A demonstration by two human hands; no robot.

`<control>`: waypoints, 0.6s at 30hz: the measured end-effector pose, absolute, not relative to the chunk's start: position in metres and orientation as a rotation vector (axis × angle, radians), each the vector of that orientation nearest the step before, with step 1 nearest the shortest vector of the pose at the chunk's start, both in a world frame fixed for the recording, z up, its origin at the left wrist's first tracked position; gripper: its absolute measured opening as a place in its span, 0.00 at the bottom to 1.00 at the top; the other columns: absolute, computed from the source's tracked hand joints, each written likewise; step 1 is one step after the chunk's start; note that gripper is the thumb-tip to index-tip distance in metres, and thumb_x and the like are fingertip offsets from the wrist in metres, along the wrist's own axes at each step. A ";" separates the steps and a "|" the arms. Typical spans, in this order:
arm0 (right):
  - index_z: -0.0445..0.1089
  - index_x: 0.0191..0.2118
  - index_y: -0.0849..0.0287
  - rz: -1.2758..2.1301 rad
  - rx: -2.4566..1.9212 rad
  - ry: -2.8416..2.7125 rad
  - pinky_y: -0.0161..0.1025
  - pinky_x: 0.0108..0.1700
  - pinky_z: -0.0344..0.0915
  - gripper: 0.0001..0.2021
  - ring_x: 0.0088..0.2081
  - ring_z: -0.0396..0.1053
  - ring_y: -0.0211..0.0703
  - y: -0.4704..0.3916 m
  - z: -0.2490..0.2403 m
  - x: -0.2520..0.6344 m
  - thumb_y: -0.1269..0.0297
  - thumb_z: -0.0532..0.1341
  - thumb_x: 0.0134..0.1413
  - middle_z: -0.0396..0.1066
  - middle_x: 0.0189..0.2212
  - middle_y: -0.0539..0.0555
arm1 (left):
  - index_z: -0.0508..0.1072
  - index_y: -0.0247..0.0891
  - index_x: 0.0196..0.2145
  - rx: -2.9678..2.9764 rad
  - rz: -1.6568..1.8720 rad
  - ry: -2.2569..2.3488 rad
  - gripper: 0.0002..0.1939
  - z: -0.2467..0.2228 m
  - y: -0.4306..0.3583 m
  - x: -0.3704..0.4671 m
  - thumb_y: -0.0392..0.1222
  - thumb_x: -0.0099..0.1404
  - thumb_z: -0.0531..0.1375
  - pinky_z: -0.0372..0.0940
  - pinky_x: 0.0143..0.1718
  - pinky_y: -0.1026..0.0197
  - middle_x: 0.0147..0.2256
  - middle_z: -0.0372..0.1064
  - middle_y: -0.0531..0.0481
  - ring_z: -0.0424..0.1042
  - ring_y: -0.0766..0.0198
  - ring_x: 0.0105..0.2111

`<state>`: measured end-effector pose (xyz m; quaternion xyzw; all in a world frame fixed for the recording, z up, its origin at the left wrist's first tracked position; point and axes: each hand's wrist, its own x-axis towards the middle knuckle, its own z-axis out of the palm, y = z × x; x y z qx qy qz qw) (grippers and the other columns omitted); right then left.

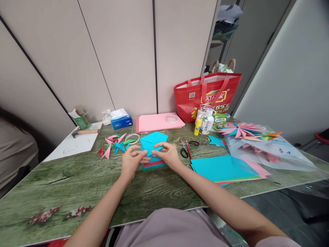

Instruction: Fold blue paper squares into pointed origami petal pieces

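Observation:
Between my hands is a blue sheet of folded paper (153, 140), its upper corners folded toward a point. My left hand (133, 158) pinches its lower left edge between thumb and fingers. On the lower right side, the thumb and fingers of my right hand (166, 153) grip the same paper. Beneath it lies a small stack of coloured paper (154, 166) with red, blue and green edges showing. Left of the hands are several folded paper pieces (118, 146) in pink, red, blue and green, beside a roll of tape (132, 138).
Scissors (184, 151) and a pencil (189, 151) lie right of my hands, near a glue stick (197, 127) and a white bottle (207, 120). Blue sheets (223, 167) lie at right. Behind stand a red bag (187, 99) and tissue pack (121, 121). A hammer (86, 132) rests at left.

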<state>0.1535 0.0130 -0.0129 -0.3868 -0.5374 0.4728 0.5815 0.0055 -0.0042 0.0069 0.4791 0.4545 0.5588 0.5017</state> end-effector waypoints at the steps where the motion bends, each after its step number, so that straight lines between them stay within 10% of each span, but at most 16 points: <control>1: 0.69 0.29 0.62 1.124 -0.895 -1.257 0.36 0.25 0.68 0.15 0.23 0.71 0.43 0.013 -0.013 0.154 0.61 0.67 0.31 0.70 0.19 0.51 | 0.68 0.33 0.28 1.179 1.295 1.126 0.16 0.007 -0.004 0.005 0.44 0.44 0.65 0.68 0.19 0.60 0.18 0.70 0.52 0.72 0.60 0.19; 18: 0.70 0.29 0.62 1.176 -0.892 -1.293 0.35 0.23 0.67 0.16 0.22 0.71 0.43 0.015 -0.017 0.153 0.60 0.67 0.30 0.70 0.16 0.49 | 0.64 0.34 0.17 1.162 1.127 1.116 0.17 0.008 -0.008 0.010 0.49 0.41 0.66 0.69 0.25 0.55 0.16 0.71 0.48 0.72 0.57 0.19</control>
